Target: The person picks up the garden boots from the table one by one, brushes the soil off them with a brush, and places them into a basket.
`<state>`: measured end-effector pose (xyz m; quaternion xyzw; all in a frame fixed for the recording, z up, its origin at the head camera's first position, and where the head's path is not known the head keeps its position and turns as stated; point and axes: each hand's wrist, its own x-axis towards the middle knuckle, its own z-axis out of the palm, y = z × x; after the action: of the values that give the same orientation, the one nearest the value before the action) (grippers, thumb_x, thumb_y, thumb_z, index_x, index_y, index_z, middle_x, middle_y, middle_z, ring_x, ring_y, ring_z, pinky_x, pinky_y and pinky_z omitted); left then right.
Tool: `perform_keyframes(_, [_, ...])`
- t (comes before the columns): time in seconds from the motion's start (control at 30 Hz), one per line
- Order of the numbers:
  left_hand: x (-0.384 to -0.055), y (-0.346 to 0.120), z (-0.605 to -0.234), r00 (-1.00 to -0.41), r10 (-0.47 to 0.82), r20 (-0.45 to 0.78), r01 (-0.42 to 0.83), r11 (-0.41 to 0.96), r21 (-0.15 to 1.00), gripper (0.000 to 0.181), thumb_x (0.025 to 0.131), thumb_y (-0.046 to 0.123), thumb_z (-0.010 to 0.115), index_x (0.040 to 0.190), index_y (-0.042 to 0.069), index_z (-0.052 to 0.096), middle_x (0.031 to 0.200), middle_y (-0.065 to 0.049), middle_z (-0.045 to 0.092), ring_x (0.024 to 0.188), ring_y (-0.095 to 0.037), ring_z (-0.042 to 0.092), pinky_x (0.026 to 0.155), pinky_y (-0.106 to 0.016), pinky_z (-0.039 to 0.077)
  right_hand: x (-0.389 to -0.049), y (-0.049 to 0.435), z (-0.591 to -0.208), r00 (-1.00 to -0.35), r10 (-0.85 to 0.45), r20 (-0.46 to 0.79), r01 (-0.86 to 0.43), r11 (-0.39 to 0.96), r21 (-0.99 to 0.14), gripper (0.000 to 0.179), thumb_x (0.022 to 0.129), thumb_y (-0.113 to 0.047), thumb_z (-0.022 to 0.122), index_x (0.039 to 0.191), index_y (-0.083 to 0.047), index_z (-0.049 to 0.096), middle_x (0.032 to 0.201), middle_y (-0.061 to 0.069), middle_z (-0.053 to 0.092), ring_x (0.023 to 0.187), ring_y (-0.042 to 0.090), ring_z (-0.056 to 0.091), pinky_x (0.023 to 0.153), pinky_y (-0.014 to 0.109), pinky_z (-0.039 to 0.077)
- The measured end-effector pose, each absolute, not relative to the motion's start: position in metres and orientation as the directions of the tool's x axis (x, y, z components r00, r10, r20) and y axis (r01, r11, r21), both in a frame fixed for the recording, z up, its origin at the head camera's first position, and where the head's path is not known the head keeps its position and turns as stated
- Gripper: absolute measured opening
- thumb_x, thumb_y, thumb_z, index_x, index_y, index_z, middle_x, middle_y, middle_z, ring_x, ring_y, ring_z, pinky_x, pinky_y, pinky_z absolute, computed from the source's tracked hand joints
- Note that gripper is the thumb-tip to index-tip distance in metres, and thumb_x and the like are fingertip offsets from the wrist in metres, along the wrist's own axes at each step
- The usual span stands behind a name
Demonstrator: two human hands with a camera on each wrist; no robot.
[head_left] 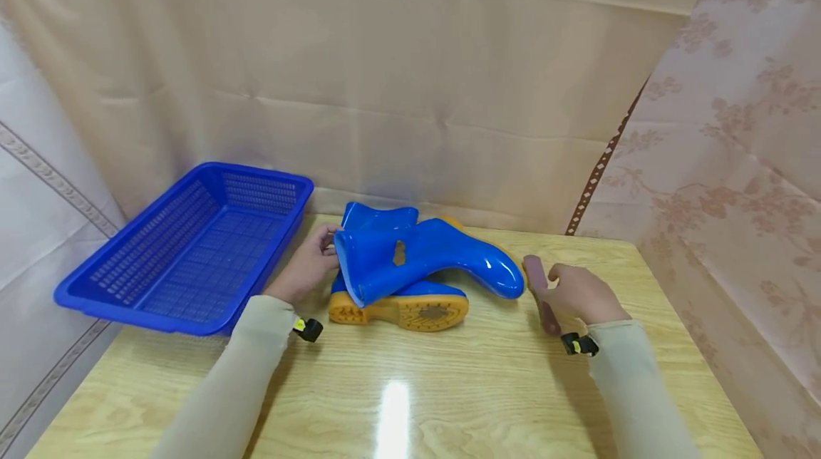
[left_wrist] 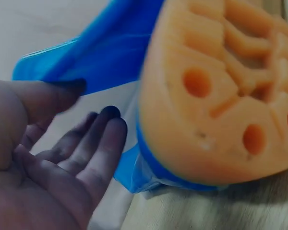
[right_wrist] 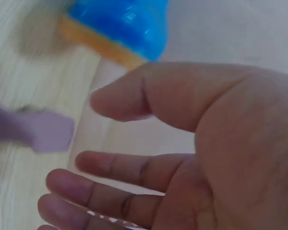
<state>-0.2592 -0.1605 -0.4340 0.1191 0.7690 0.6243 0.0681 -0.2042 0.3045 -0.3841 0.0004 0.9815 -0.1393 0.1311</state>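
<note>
Two blue rubber boots with yellow soles lie on the table. The upper boot point(head_left: 417, 252) rests across the lower boot point(head_left: 398, 309), its opening to the left and toe to the right; a brown patch marks its shaft. My left hand point(head_left: 308, 266) is at the upper boot's opening. In the left wrist view, the thumb overlaps the blue shaft point(left_wrist: 110, 52) while the loosely bent fingers stand apart from it. My right hand point(head_left: 584, 291) is beside a mauve, brush-like tool point(head_left: 541, 295). In the right wrist view, its fingers are spread, with a gap to the tool point(right_wrist: 48, 130).
A blue plastic basket point(head_left: 263, 302) with mesh walls stands at the left of the wood-grain table point(head_left: 500, 388). A beige curtain point(head_left: 385, 88) hangs behind the table, and a floral cloth point(head_left: 725, 181) hangs at the right.
</note>
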Motion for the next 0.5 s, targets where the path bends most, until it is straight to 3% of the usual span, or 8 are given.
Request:
perform_keyframes(0.1, [-0.26,-0.158,-0.434,-0.967,0.248,0.056,0.11,0.209,0.972,0.041,0.101,-0.002,0.057,0.139,-0.002,0.041,0.136,-0.026,0.058,0.121,-0.033,0.06,0.104,-0.042,0.05,-0.208,0.31,-0.387,-0.948,-0.03,-0.317,0.055,0.965,-0.257,0.057,0.098,-0.04,0.064,0.126,0.01,0.061,0.124,0.032,0.065,0.106,0.046,0.064,0.085,0.061,0.053])
perform_keyframes(0.2, [-0.262,-0.155,-0.433,-0.968,0.246,0.051,0.102,0.197,0.975,0.05,0.101,-0.002,0.056,0.147,-0.001,0.036,0.142,-0.028,0.057,0.128,-0.039,0.058,0.108,-0.048,0.048,-0.21,0.314,-0.393,-0.933,-0.009,-0.361,0.095,0.959,-0.269,0.046,0.097,-0.037,0.067,0.109,0.007,0.065,0.103,0.023,0.068,0.091,0.037,0.063,0.077,0.052,0.053])
perform_keyframes(0.33, [-0.266,-0.15,-0.429,-0.967,0.25,0.05,0.108,0.225,0.968,0.063,0.101,0.004,0.058,0.159,0.009,0.033,0.153,-0.022,0.05,0.137,-0.039,0.053,0.113,-0.053,0.043,-0.211,0.317,-0.405,-0.919,0.01,-0.395,0.135,0.948,-0.288,0.035,0.095,-0.036,0.07,0.091,-0.001,0.065,0.082,0.008,0.062,0.077,0.026,0.056,0.068,0.04,0.046])
perform_keyframes(0.5, [-0.267,-0.141,-0.421,-0.956,0.29,0.046,0.136,0.298,0.945,0.056,0.103,0.013,0.058,0.157,0.02,0.044,0.155,-0.012,0.051,0.14,-0.035,0.05,0.115,-0.055,0.04,-0.212,0.319,-0.414,-0.924,0.007,-0.381,0.12,0.954,-0.275,0.034,0.093,-0.037,0.072,0.087,-0.004,0.066,0.077,0.006,0.062,0.072,0.023,0.057,0.063,0.037,0.044])
